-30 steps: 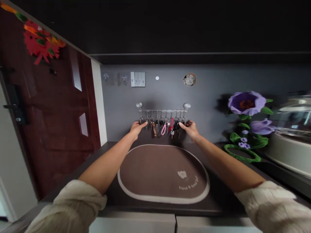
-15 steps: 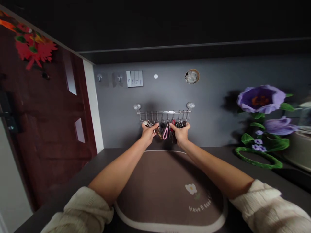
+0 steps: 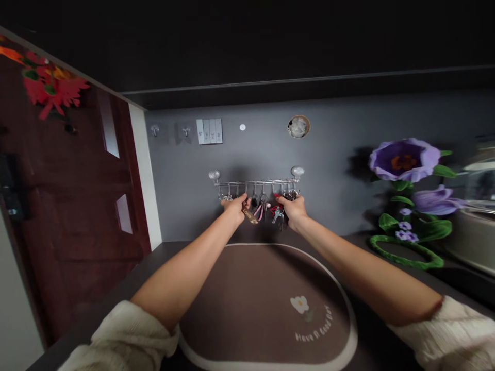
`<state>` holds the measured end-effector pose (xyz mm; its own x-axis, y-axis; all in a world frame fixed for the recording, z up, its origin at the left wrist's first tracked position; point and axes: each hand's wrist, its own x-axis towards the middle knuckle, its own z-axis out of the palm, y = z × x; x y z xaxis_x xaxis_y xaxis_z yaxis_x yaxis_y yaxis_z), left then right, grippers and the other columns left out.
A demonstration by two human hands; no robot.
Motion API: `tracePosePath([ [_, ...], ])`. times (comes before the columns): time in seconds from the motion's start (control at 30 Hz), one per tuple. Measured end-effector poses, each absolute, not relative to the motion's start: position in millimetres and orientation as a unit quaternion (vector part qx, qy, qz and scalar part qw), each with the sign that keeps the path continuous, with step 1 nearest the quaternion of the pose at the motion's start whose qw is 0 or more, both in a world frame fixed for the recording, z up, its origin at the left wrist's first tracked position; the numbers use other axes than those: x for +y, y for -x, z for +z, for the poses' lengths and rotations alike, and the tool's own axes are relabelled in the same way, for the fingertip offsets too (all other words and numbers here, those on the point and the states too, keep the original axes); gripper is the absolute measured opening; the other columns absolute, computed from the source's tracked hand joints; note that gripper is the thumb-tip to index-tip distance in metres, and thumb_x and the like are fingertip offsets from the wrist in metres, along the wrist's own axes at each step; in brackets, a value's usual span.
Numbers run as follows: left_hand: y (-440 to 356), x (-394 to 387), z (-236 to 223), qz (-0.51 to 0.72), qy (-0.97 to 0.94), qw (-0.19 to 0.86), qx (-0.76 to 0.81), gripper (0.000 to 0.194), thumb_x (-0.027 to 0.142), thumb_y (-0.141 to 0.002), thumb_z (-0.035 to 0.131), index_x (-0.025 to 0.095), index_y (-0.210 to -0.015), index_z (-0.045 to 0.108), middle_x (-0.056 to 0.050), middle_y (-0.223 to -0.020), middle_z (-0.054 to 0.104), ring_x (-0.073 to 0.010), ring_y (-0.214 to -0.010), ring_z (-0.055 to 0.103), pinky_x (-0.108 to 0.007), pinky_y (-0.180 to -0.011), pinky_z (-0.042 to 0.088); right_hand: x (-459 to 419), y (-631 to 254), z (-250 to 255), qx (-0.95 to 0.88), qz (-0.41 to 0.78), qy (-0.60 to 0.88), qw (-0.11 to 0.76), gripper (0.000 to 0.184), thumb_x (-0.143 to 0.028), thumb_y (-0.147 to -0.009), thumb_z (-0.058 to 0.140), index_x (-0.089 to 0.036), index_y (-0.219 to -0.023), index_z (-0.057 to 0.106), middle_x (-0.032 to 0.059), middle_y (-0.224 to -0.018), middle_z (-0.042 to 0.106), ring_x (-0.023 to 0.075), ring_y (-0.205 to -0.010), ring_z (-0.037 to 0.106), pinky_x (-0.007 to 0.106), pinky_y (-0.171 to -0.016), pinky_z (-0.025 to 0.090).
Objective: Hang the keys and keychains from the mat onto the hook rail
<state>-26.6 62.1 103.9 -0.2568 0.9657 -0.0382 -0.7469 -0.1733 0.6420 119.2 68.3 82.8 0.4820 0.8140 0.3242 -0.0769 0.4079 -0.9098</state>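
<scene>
A chrome hook rail is fixed to the grey wall, with several key bunches hanging from its hooks. My left hand reaches up to the left part of the rail, fingers closed on a key bunch with a brown tag that swings out below it. My right hand is at the right part, fingers curled round a bunch with a red strap and silver keys. Both forearms stretch over a brown oval mat on the dark counter.
A dark red door with a red paper flower stands at the left. Light switches and two small wall hooks sit above the rail. Purple felt flowers stand at the right, beside a pale appliance.
Both hands closed in from the rail's ends toward its middle and took hold of key bunches. The brown-tagged keys now swing out to the right of my left hand.
</scene>
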Motion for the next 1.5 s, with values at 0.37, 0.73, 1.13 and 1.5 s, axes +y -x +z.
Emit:
tracePosePath([
  [0.37, 39, 56, 137, 0.672, -0.207, 0.625, 0.338, 0.011, 0.001, -0.076, 0.040, 0.011, -0.071, 0.044, 0.000, -0.056, 0.047, -0.0043, -0.042, 0.046, -0.013, -0.035, 0.040, 49, -107, 128, -0.368, 0.385, 0.439, 0.724, 0.025, -0.022, -0.067, 0.058, -0.016, -0.083, 0.040, -0.0072, -0.046, 0.045, 0.0072, -0.037, 0.046, 0.021, -0.034, 0.043],
  [0.73, 45, 25, 171, 0.712, -0.320, 0.530, 0.330, 0.010, 0.002, -0.073, 0.048, 0.011, -0.071, 0.044, 0.001, -0.055, 0.048, -0.0048, -0.045, 0.050, -0.013, -0.042, 0.043, 13, -132, 157, -0.526, 0.416, 0.441, 0.597, 0.005, -0.015, -0.068, 0.053, -0.013, -0.070, 0.049, -0.0028, -0.042, 0.046, 0.0088, -0.037, 0.045, 0.022, -0.034, 0.041],
  [1.13, 64, -34, 24, 0.455, -0.373, 0.644, 0.489, 0.012, -0.001, -0.067, 0.053, 0.008, -0.065, 0.046, -0.003, -0.058, 0.051, -0.0097, -0.051, 0.056, -0.019, -0.048, 0.050, -37, -149, 33, -0.640, 0.302, 0.666, 0.238, 0.027, -0.038, -0.071, 0.052, -0.012, -0.066, 0.051, 0.0065, -0.053, 0.058, 0.0137, -0.046, 0.054, 0.022, -0.041, 0.040],
  [1.5, 75, -32, 31, 0.402, -0.464, 0.568, 0.548, 0.021, 0.007, -0.061, 0.062, 0.012, -0.068, 0.042, 0.001, -0.055, 0.047, -0.0116, -0.052, 0.054, -0.037, -0.058, 0.053, -46, -165, 52, -0.704, 0.054, 0.705, 0.063, 0.042, -0.051, -0.069, 0.047, -0.012, -0.068, 0.063, 0.0172, -0.074, 0.063, 0.0258, -0.081, 0.059, 0.032, -0.066, 0.041],
])
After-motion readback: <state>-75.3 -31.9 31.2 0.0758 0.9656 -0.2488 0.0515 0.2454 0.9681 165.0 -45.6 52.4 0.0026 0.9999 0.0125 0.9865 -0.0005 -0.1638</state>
